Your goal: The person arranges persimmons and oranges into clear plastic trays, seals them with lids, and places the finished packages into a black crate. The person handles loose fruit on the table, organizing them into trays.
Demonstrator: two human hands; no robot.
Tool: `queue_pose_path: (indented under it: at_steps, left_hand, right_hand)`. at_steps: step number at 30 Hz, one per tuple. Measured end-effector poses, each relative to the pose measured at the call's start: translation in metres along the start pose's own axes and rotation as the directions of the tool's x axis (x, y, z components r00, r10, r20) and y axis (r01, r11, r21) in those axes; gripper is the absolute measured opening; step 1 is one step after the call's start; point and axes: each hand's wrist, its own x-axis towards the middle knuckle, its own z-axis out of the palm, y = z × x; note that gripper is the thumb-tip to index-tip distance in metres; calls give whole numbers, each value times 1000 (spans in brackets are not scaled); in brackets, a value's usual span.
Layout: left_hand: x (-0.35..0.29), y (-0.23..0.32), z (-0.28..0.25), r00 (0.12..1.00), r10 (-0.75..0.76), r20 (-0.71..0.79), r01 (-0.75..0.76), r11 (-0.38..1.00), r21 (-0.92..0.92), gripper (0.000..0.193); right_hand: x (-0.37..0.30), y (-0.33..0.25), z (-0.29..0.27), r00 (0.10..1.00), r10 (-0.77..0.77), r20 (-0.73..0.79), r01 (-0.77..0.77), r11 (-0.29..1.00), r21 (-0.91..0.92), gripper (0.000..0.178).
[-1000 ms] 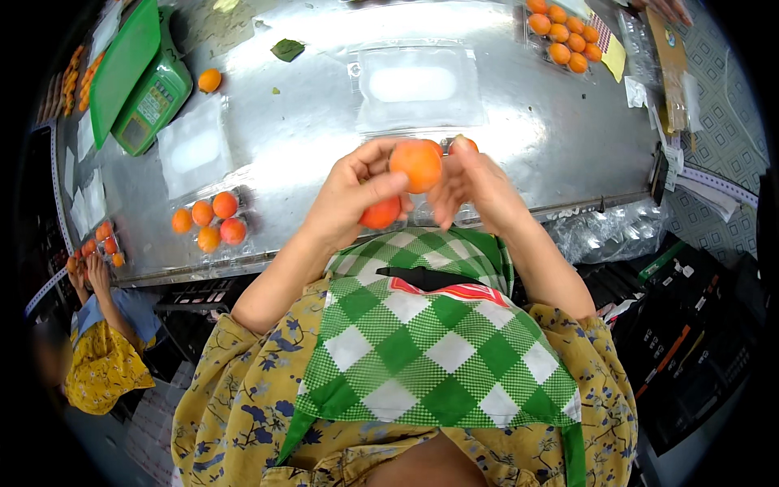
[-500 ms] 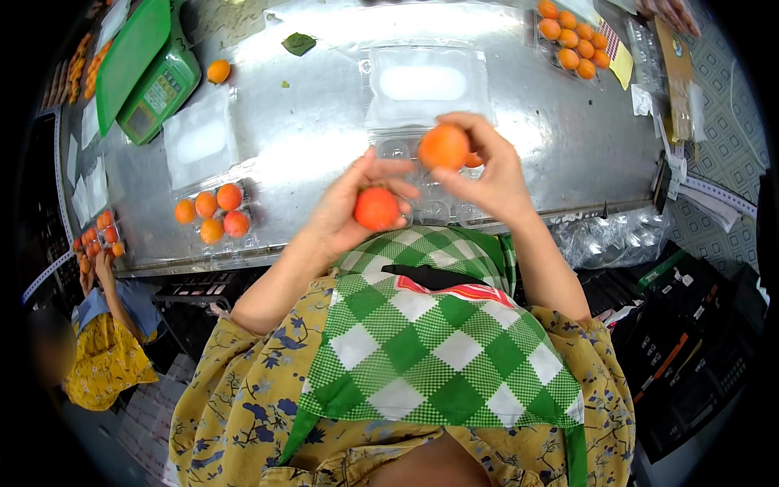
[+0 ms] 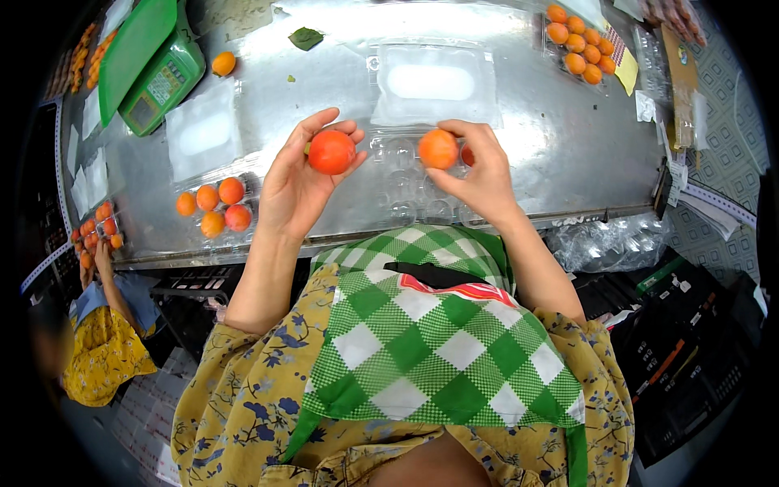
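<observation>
My left hand point(image 3: 294, 174) is raised over the metal table with a red-orange persimmon point(image 3: 331, 152) in its curled fingers. In my right hand point(image 3: 483, 170), thumb and fingers grip an orange persimmon point(image 3: 438, 149). That hand is above a clear plastic tray point(image 3: 403, 174) with round hollows, at the table's near edge. Just behind my right fingers shows part of another reddish persimmon point(image 3: 467, 154), mostly hidden. The tray's lid point(image 3: 434, 85) appears to lie folded back beyond it.
A second clear tray point(image 3: 251, 199) with several persimmons is at left, its lid point(image 3: 203, 130) behind. A green scale point(image 3: 162, 81), a loose persimmon point(image 3: 223, 63) and a leaf point(image 3: 306, 38) lie farther back. Packed persimmons point(image 3: 580, 45) are far right. A co-worker's hand point(image 3: 103, 258) handles fruit at far left.
My left hand has moved left and up, away from the tray, carrying the red-orange persimmon. My right hand has shifted slightly left and down with its persimmon.
</observation>
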Motion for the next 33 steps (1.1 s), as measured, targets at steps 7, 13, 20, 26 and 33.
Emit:
queue_pose_path:
  at_steps: [7,13,20,26,33]
  left_hand:
    - [-1,-16,8,993,-94,68,91,995,39,65]
    - [-7,-23,27,966,-166,198,173,985,-16,69]
    - [-13,-31,48,936,-228,269,231,973,22,74]
    - [-18,-33,65,946,-165,279,101,968,230,66]
    - [-22,-39,70,886,133,444,-363,794,487,60]
  right_hand:
    - [-42,9,-8,980,-83,182,106,986,-125,58]
    - [-47,2,6,979,-108,172,156,942,-297,54]
    - [-56,8,17,983,-149,109,180,907,-381,45]
    - [-61,12,20,990,-142,20,141,947,-290,43]
    - [-51,-40,-26,937,285,200,-338,612,715,44]
